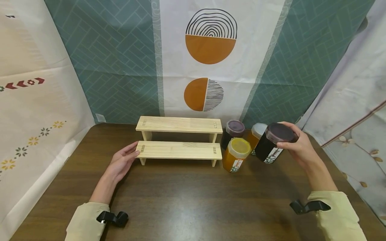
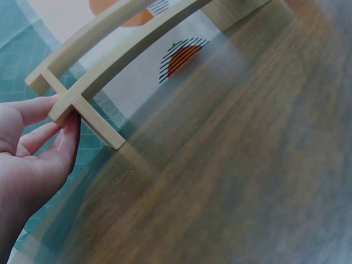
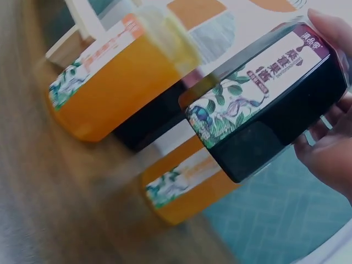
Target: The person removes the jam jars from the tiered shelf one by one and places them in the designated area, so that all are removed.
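Observation:
My left hand (image 1: 124, 161) pinches the left end of the front step of a pale two-step wooden display rack (image 1: 179, 150). In the left wrist view its fingers (image 2: 69, 140) reach under the front board (image 2: 118, 63). My right hand (image 1: 297, 145) grips a dark jar (image 3: 275, 99) around its upper part, under the dark lid (image 1: 281, 132). That jar is tilted and held above the table, with its printed label showing in the right wrist view.
Right of the rack stand a yellow-lidded amber jar (image 1: 233, 160), a dark purple-lidded jar (image 1: 227, 137) behind it, and a white-lidded amber jar (image 1: 254, 137). A brown wooden table (image 1: 187, 201) lies beneath. Patterned cloths (image 1: 120, 67) hang behind and along both sides.

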Demonstrator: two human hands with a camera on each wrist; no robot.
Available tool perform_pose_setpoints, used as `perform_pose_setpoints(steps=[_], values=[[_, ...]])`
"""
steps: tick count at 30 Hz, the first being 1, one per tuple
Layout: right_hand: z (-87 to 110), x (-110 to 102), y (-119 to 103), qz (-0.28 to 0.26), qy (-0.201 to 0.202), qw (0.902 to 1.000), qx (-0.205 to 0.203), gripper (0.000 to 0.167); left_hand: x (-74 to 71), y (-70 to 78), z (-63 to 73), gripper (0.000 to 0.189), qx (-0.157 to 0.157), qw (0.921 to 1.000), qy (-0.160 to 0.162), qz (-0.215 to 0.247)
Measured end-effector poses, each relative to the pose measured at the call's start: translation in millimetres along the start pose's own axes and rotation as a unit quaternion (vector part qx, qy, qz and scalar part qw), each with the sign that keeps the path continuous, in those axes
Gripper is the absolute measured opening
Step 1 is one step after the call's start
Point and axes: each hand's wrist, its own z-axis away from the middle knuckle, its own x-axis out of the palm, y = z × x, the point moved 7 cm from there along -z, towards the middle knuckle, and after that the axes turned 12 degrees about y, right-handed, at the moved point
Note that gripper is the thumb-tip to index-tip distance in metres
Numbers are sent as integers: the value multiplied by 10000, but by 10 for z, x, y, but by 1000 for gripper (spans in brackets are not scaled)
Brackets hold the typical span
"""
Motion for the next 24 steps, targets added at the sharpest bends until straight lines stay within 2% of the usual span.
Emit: perform_pose_setpoints(steps=[5, 9, 13, 16, 24], values=[[79, -76, 222, 172, -288, 9994, 34, 64, -2, 2, -3, 62, 21, 10000, -3, -25], [142, -127, 402, 6, -475, 9989, 56, 67, -3, 0, -2, 61, 31, 10000, -11, -78], [206, -209, 582, -71, -404, 9990, 197, 68, 15, -15, -4, 60, -7, 9999, -11, -108], [246, -257, 683, 84, -329, 9990, 283, 68, 24, -20, -1, 60, -13, 9999, -22, -154], [257, -305, 773, 601, -175, 9971, 443, 68, 13, 0, 10, 62, -36, 9999, -18, -150]])
